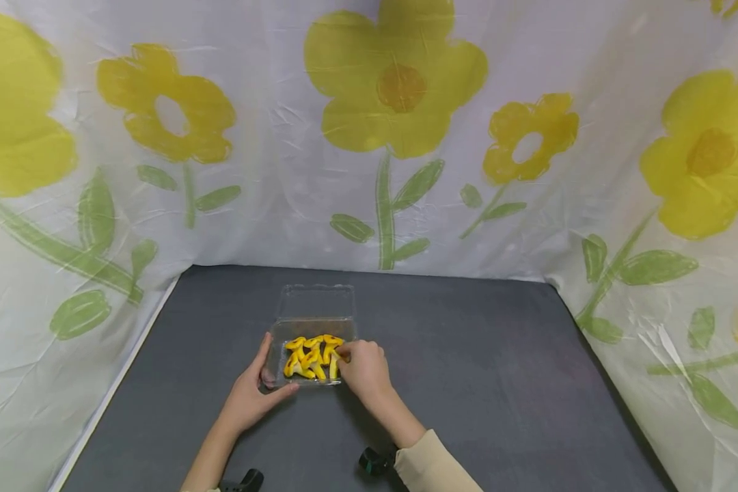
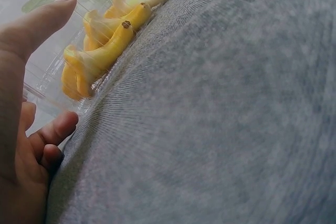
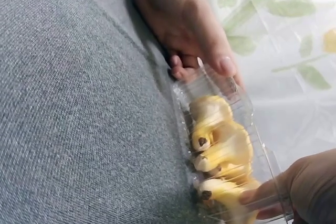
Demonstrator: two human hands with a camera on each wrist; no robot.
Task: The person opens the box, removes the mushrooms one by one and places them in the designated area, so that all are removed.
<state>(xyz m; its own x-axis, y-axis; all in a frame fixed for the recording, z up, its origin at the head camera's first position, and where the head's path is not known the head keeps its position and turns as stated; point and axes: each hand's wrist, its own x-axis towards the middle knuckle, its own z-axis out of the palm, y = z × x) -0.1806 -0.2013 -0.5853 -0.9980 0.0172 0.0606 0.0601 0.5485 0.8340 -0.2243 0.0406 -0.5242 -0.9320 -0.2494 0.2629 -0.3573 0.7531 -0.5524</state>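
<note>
A clear plastic clamshell container point(image 1: 275, 352) lies on the dark table, its hinged lid point(image 1: 317, 301) folded back. Inside are several yellow mushrooms point(image 1: 310, 358) with pale stems and dark stem ends, their stems toward the near side in the wrist views. My left hand point(image 1: 247, 402) holds the container's near left corner, thumb along the front rim and fingers at the left wall. At the right end of the container, my right hand point(image 1: 365, 372) pinches a mushroom point(image 3: 227, 192) between thumb and fingers. Part of that mushroom is hidden by the fingertips.
The grey cloth-covered table point(image 1: 498, 383) stretches out on both sides of the container. A white curtain point(image 1: 270, 205) printed with yellow flowers hangs around its back and sides. Black straps point(image 1: 374, 462) sit at the wrists, near beige sleeves point(image 1: 436, 465).
</note>
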